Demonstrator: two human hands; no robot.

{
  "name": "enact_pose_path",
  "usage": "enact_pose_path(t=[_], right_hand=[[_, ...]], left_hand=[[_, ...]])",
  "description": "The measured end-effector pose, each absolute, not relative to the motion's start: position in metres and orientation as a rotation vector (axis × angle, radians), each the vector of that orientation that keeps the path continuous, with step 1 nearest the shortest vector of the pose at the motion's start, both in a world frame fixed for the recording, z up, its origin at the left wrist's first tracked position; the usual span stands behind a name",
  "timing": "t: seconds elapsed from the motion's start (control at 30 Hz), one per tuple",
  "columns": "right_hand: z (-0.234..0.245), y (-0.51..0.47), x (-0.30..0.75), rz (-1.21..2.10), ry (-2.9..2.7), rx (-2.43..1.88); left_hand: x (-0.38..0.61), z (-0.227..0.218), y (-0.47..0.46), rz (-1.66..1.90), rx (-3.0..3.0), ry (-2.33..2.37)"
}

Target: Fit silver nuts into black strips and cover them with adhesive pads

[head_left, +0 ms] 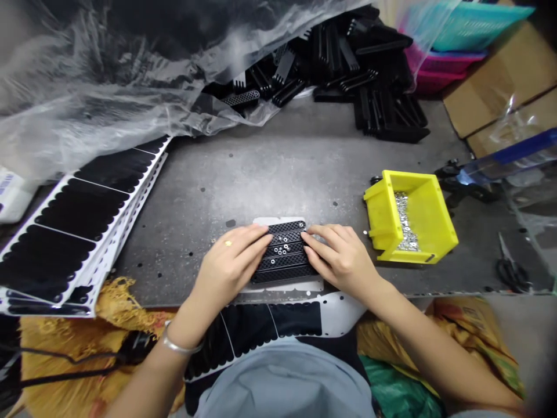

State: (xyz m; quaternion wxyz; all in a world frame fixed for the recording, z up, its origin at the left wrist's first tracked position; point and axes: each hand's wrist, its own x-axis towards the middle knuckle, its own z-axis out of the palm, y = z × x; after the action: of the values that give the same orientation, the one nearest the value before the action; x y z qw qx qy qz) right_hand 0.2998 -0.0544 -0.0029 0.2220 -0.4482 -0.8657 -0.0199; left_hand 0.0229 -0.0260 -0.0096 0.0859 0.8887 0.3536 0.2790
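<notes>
1. Left hand (230, 267) and right hand (339, 261) spread, pressing from either side on black perforated plastic strips (285, 252), centre of frame
2. Strip count unclear, perhaps four; ends hidden under both hands
3. One yellow plastic bin (429, 215) of small silver parts (407, 223), right of centre

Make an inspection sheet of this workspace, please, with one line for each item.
surface: grey metal workbench, scuffed, with dark spots.
job's things: black perforated plastic panel with small metal pieces, on a white backing sheet; yellow plastic bin holding small silver parts.
clutter: heap of black comb-shaped plastic parts; plastic sheeting; stacked black-and-white die-cut sheets; scissors.
hands: left hand, ringed, and right hand both rest on the panel.
cables: black cord at lower left.
surroundings: cardboard box; pink plastic basket.
</notes>
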Motion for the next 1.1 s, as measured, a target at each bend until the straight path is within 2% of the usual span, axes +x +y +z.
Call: enact_pose_path(t=[0.13, 0.4, 0.63, 0.83, 1.1], right_hand=[[0.002, -0.054, 0.3, 0.057, -2.407, -1.284], [0.003, -0.029, 0.28, 0.182, -2.409, -1.161], [0.013, -0.042, 0.311, -0.015, -2.436, -1.275], [0.008, -0.054, 0.319, -0.055, -2.437, -1.194], [0.01, -0.073, 0.306, -0.451, -2.566, -1.085]], left_hand=[[0.038, -0.005, -0.016, 0.753, 2.64, 0.884], [0.022, -0.003, -0.017, 0.764, 2.692, 0.981], [0.037, -0.008, -0.01, 0.775, 2.624, 1.054], [0.043, -0.005, -0.004, 0.774, 2.667, 1.142], [0.012, -0.003, -0.021, 0.808, 2.629, 1.261]])
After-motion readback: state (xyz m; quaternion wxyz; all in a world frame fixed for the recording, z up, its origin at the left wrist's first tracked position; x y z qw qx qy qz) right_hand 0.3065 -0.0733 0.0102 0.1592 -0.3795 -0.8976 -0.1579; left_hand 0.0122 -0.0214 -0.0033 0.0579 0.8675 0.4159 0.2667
